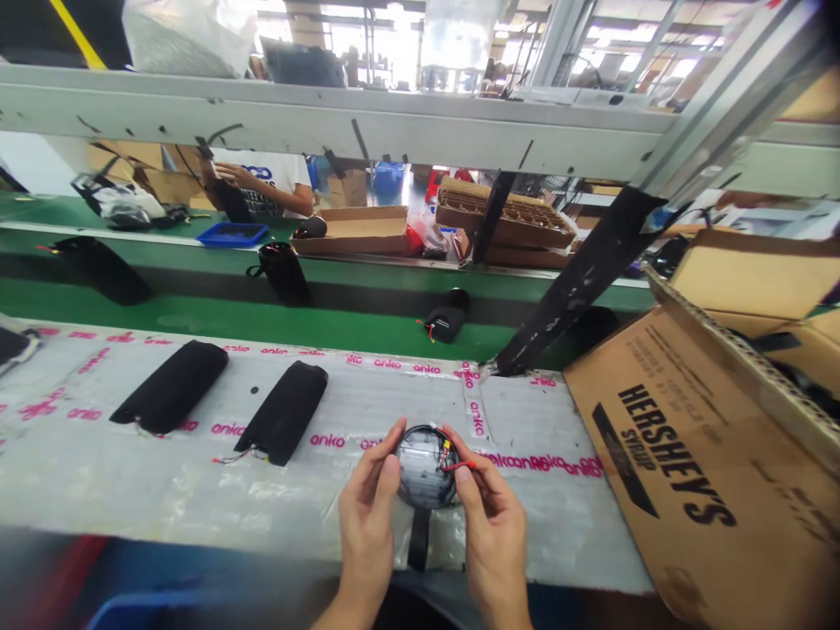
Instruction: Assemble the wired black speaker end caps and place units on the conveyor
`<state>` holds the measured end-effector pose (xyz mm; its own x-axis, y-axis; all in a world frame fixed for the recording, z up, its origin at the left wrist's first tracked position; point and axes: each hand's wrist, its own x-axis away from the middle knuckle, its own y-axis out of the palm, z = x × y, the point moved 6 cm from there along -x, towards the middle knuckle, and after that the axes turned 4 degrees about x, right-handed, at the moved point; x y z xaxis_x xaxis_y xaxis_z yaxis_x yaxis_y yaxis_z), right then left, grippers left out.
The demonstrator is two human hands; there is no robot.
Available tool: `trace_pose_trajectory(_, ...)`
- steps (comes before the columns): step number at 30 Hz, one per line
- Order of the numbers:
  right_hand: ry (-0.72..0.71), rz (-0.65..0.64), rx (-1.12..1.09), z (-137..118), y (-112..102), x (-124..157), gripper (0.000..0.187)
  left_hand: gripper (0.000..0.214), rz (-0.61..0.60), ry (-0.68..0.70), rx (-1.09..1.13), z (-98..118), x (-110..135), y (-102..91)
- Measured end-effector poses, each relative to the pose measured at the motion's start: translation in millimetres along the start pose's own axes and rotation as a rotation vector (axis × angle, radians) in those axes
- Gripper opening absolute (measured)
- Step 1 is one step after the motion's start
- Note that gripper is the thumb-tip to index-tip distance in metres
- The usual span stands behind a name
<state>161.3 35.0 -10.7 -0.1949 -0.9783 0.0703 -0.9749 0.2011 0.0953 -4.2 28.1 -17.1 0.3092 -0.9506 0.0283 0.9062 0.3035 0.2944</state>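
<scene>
I hold a round black speaker part (425, 468) end-on in front of me, its circular face toward the camera, with a black strap hanging below. My left hand (367, 516) grips its left rim with thumb and fingers. My right hand (492, 525) grips the right rim and pinches the red wire (458, 465) at its edge. Two black cylindrical speaker bodies (171, 385) (285, 409) lie flat on the plastic-covered bench (131, 472) to my left, wires trailing from their near ends.
A green conveyor belt (262, 315) runs behind the bench with more black speakers (283, 273) (447, 319) on it. An open Hershey's cardboard box (689, 472) stands at right. A person's arm and shirt (262, 185) show across the belt, among cardboard trays and a blue tray (231, 234).
</scene>
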Motion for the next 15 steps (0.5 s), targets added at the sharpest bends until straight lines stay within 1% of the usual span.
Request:
trace_pose_trajectory(3,0.035,-0.026,-0.078,11.7,-0.8,-2.5,0.042,0.036,-0.068,-0.019,0.059,-1.4,-4.3,1.2)
trace_pose_trajectory(6,0.078,-0.062,-0.134,18.8,-2.9,-7.3,0.045,0.042,-0.218,-0.03,0.087,-0.7,-13.9,0.7)
trace_pose_trajectory(9,0.122,-0.129,-0.148,19.9,-5.3,-11.4,0.045,0.055,-0.367,-0.023,0.027,-2.8,-25.9,-13.4)
trace_pose_trajectory(12,0.15,-0.178,-0.19,19.5,-14.4,-15.9,0.046,0.056,-0.526,0.011,-0.157,-9.6,-32.9,-31.2)
trace_pose_trajectory(13,0.16,-0.195,-0.219,20.6,-19.8,-18.4,0.049,0.065,-0.591,0.026,-0.237,-13.0,-32.6,-33.9)
trace_pose_trajectory(15,0.189,-0.238,-0.271,26.9,-34.8,-25.8,0.052,0.099,-0.689,0.058,-0.389,-20.5,-30.2,-33.1)
